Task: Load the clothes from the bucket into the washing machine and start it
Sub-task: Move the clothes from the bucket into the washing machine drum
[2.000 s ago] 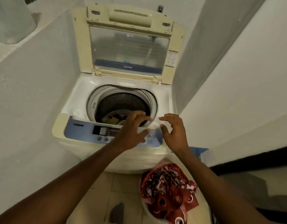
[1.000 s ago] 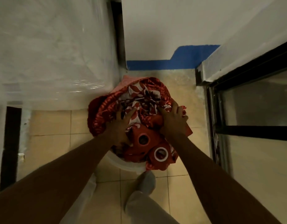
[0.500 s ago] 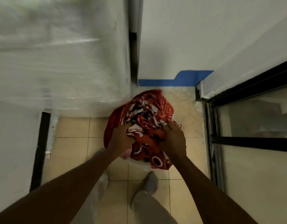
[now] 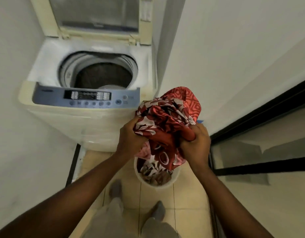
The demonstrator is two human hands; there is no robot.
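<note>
Head view looks down on our two hands, both clenched on one bundle of red and white patterned clothes (image 4: 167,117). Our left hand (image 4: 131,138) grips the bundle's left side, fingers dug into the fabric; our right hand (image 4: 196,143) is closed tight on its right side, with a fold of plain red cloth pinched under the thumb. The bundle rises between and above the two hands, and its lower end hangs down from them — it reaches the mouth of the white bucket (image 4: 174,182), which stands on the tiled floor (image 4: 187,203) directly beneath our hands. More patterned cloth lies inside the bucket, below the lifted part.

The washing machine (image 4: 86,124) stands to the left of the bundle, beyond our left hand, close against the wall (image 4: 14,117) on its own left. Its lid (image 4: 100,16) is tipped up and back, so the round drum (image 4: 100,73) is open to us, dark inside with something pale showing at the near edge — we cannot tell what. A blue control panel (image 4: 84,97) with a row of buttons runs along the machine's front edge, near the top of the bundle but apart from it. Our feet (image 4: 115,188) in grey socks stand on the tiles just before the bucket. A dark-framed glass door (image 4: 261,146) runs along the right.
</note>
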